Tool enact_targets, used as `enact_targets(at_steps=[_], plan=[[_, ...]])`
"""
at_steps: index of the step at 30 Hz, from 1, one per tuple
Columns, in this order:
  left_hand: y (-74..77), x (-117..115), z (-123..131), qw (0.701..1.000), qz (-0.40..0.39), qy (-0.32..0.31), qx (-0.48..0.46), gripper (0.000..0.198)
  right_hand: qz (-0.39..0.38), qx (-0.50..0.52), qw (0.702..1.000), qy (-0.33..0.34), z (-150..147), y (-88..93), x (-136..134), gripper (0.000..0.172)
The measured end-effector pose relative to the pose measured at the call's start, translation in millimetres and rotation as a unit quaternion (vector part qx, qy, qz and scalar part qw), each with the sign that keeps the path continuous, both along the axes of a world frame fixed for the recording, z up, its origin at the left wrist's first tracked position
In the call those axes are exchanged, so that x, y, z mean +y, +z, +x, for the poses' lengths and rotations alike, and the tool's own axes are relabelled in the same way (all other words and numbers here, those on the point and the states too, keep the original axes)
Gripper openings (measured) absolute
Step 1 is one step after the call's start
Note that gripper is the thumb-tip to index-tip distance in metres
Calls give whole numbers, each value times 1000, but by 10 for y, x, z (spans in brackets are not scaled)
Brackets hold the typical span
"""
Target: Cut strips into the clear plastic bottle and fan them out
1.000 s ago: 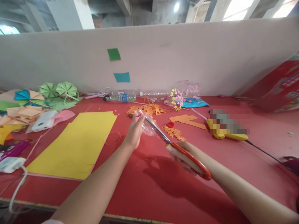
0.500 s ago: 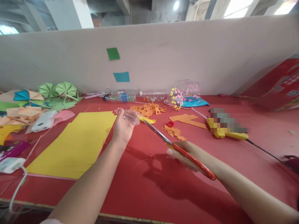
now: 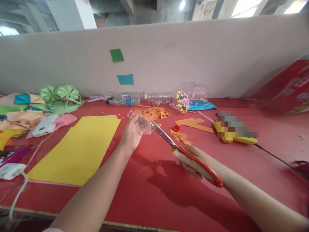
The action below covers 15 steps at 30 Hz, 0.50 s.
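A clear plastic bottle piece (image 3: pixel 145 125) with a threaded neck is gripped in my left hand (image 3: pixel 131 132), its neck tilted up and to the left. My right hand (image 3: pixel 190 161) is wrapped round red-handled scissors (image 3: pixel 166 134), whose blades point up and left. The blade tips are at the right side of the bottle piece; whether they touch its edge I cannot tell. Behind the tips, a yellow object (image 3: pixel 158 125) on the table is mostly covered. A red bottle cap (image 3: pixel 176 128) lies to the right of the blades, near orange paper stars (image 3: pixel 180 137).
Yellow paper sheets (image 3: pixel 74 148) lie at left, near a white device (image 3: pixel 45 125) and paper umbrellas (image 3: pixel 69 92). Along the wall are plastic bottles (image 3: pixel 127 100) and a star-covered clear piece (image 3: pixel 182 101). Orange strips (image 3: pixel 193 122) and a yellow glue gun (image 3: pixel 227 137) with a black cord lie right.
My left hand has moved slightly right and nearer, turning the bottle piece so its neck tilts up more. The scissors stay in my right hand, almost unmoved.
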<state>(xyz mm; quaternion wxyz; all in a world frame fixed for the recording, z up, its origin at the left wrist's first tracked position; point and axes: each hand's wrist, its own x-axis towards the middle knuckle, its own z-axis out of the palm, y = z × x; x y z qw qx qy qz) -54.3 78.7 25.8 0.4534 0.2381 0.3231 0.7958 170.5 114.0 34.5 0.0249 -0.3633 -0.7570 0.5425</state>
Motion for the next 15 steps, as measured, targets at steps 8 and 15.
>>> enact_targets(at_steps=[8,15], plan=[[-30,-1,-48,1000,11,14,20,20,-26,-20,999,11,-3,52,-49,53],[-35,1,-10,999,13,-2,32,23,-19,-27,999,14,-15,61,-53,54]])
